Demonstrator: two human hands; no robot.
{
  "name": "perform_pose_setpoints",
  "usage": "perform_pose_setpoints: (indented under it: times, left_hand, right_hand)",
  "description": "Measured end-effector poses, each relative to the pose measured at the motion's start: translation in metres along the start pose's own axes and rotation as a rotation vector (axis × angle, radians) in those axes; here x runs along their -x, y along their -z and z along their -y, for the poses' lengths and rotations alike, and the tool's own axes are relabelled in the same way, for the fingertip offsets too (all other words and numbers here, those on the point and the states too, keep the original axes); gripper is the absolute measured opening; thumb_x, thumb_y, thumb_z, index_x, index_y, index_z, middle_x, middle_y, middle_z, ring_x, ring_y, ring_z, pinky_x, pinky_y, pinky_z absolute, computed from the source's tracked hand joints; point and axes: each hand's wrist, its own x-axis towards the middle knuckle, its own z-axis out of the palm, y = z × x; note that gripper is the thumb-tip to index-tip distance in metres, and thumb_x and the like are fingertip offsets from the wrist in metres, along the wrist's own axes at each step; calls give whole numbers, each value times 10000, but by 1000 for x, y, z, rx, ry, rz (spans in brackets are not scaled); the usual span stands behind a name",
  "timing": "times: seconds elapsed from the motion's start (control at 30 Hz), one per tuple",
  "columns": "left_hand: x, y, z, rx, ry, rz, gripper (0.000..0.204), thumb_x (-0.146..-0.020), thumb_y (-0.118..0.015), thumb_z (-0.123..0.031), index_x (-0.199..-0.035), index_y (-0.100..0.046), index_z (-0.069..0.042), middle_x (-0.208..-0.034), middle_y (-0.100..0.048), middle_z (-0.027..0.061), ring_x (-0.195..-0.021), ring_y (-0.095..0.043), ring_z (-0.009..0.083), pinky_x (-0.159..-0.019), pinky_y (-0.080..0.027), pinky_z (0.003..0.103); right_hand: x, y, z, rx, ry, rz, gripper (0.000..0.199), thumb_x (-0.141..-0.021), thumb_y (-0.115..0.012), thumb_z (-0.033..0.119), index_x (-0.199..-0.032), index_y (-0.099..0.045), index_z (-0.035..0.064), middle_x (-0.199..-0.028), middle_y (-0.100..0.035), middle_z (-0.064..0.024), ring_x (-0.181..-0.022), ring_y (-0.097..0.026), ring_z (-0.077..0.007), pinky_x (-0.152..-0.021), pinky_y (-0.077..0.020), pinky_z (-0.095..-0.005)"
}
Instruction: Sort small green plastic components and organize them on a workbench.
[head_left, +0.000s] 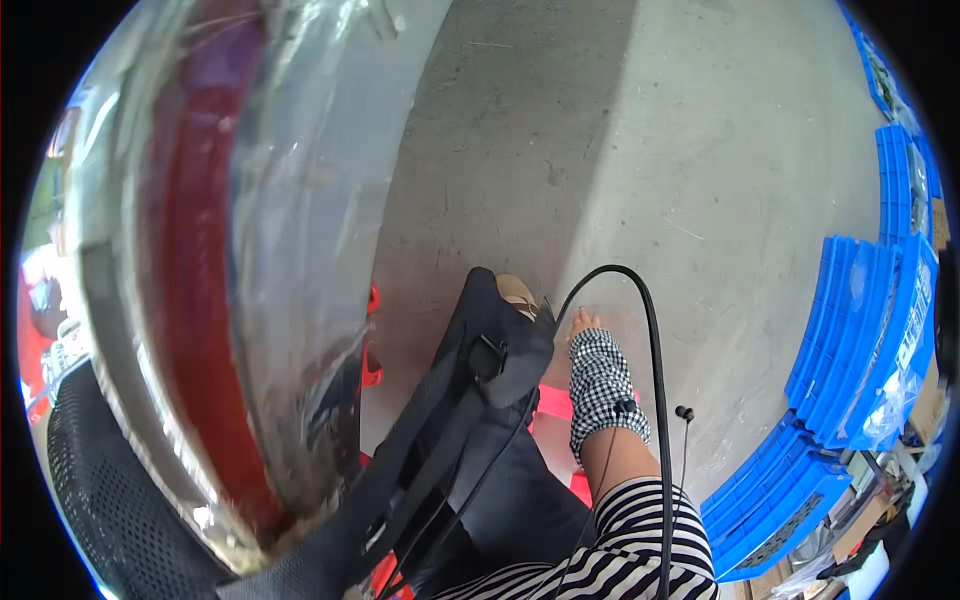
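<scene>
My right hand (583,322) reaches down and forward beside my knee, small in view, above the grey floor. Its fingers look stretched and slightly apart, with nothing visible in them. A black-and-white checked sleeve cover (600,385) wraps that forearm, below a striped sleeve (650,520). My left hand is out of sight. Very close on the left looms a large clear plastic sheet or wrapping (310,200) with a dark red band (195,250); it hides much of that side. Black straps (440,385) hang across my lap.
A black cable (655,370) loops up past my right arm, and an earphone (684,412) dangles beside it. Blue plastic crates (845,330) line the right side. Pink-red plastic parts (553,402) show beneath me. At left stands a black mesh chair back (110,490).
</scene>
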Motion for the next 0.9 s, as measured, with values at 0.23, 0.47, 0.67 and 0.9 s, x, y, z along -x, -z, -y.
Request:
perform_pose_setpoints:
  times: [0.23, 0.47, 0.67, 0.9]
  left_hand:
    - [-1, -5, 5, 2, 22, 35, 896, -880, -659, -194, -1554, -73, -128, -1546, -98, 341, -1417, -142, 540, -1120, -141, 650]
    - [11, -3, -6, -10, 71, 54, 904, -877, -661, -184, -1555, -67, -133, -1546, -90, 344, -1416, -137, 544, -1119, -142, 651]
    - [15, 1, -8, -24, 80, 55, 910, -874, -663, -176, -1556, -62, -138, -1545, -83, 346, -1416, -133, 546, -1118, -142, 653]
    - [15, -1, -7, -2, 67, 50, 918, -870, -665, -167, -1557, -56, -143, -1545, -75, 350, -1415, -128, 550, -1116, -142, 655]
  right_hand:
    - [0, 3, -1, 204, 59, 48, 771, -910, -616, 409, -1533, -228, 174, -1628, -75, 16, -1479, -121, -319, -1155, -255, -533]
    - [26, 15, 18, 277, 114, -72, 608, -947, -521, 349, -1494, -320, 177, -1560, -253, -6, -1396, -298, -291, -1091, -351, -478]
    - [13, 22, 27, 98, 111, -196, 362, -963, -463, 170, -1312, -555, 140, -1344, -474, -75, -1270, -452, -251, -1015, -444, -391]
    - [-2, 24, 12, -317, 38, -188, 334, -936, -506, 162, -1246, -618, 103, -1319, -509, -143, -1196, -523, -318, -1035, -434, -403]
